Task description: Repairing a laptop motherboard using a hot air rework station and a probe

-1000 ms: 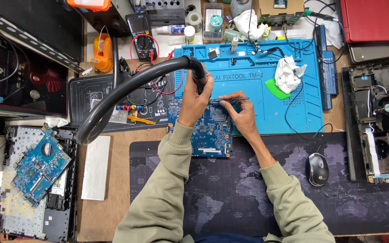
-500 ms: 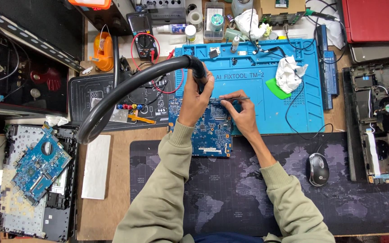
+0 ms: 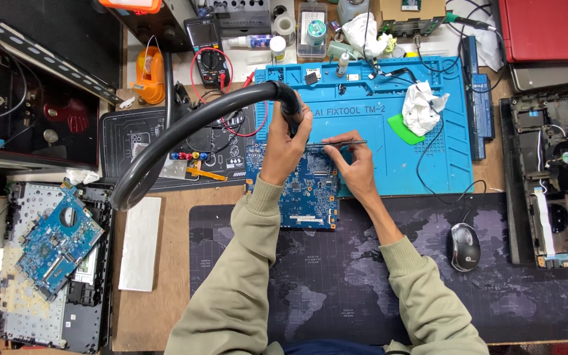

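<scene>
Far left: a second blue board [image 3: 57, 244] is laid on a stripped laptop base [image 3: 14, 315], with a white strip [image 3: 141, 243] just beside it on the wood.
Black mat: a multimeter [image 3: 206, 47] with red leads is set at its top edge; an orange tool [image 3: 151, 75] is seen just to the left.
Hose: a thick black hose [image 3: 172, 135] is curved up from the left and ended in a black handpiece gripped at the top of the board.
Left hand: the left hand [image 3: 284, 150] is closed round the handpiece, whose nozzle is pointed down at the board's upper edge; the tip is hidden by the fingers.
Board: the blue board [image 3: 310, 192] is laid flat at centre, partly on the blue mat [image 3: 376, 125] and partly on the dark desk pad [image 3: 336, 283], between the two hands.
Tweezers: thin tweezers [image 3: 344, 142] are held level over the board's top right corner.
Right hand: the right hand [image 3: 357, 164] is pinched on the tweezers, with the fingers resting at the board's right edge.
Blue mat, right: a crumpled white cloth [image 3: 422, 105] and a green pick [image 3: 403, 128] are lying together.
Right: a mouse [image 3: 465, 247] is placed on the desk pad, and an opened laptop chassis [image 3: 553, 177] is seen at the far edge.
</scene>
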